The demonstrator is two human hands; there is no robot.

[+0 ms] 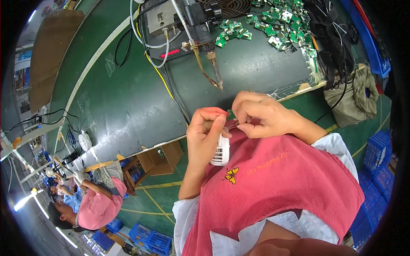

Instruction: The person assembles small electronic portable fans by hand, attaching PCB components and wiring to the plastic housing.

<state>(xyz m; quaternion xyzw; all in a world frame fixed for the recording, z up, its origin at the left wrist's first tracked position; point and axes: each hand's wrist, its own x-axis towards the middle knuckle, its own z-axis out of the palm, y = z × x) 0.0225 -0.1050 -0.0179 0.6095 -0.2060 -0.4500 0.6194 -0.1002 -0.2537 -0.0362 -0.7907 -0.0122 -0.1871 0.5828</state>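
My left hand (202, 137) is closed round a small white plastic housing (220, 154) with slatted sides, in front of my chest. At its fingertips sits a small green circuit board (231, 114), mostly hidden between my two hands. My right hand (262, 114) is closed in a pinch right beside the board; what lies between its fingertips is too small and covered to make out. Just beyond my hands, a soldering iron (216, 73) points down from its stand, with a thin solder feed tube (202, 68) angled toward the tip.
Many green circuit boards (290, 27) are heaped at the bench's far right, with a smaller cluster (232, 33) beside them. Black straps (335, 47) hang at the right edge. A small white fan (85, 141) and a co-worker (96, 207) are at left. Below stands a cardboard box (164, 161).
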